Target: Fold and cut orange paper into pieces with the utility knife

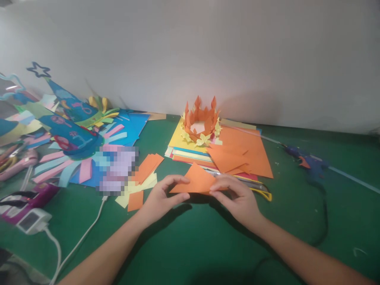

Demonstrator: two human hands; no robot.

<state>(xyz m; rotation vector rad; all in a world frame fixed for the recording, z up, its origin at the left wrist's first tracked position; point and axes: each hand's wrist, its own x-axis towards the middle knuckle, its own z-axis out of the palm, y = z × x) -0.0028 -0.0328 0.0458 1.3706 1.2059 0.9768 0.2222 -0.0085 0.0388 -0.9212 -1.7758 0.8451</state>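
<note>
Between my two hands is a piece of orange paper (194, 180), folded to a peak at the top and held just above the green table. My left hand (166, 194) pinches its left corner between thumb and fingers. On the right corner, my right hand (237, 196) has a like pinch. Behind the paper, more orange sheets (227, 158) lie on a stack of coloured paper (178, 152). A paper crown (200, 122) of orange points and pale yellow flowers stands on that stack. Orange strips (148, 166) and pale yellow pieces (150, 182) lie left of my left hand.
A blue glue gun (311, 162) with its cord rests on the green table (297, 221) at right. A yellow-handled tool (263, 192) lies by my right hand. At left are blue cone hats (71, 134), a white charger (34, 221) with cables, and a pixelated object (118, 170).
</note>
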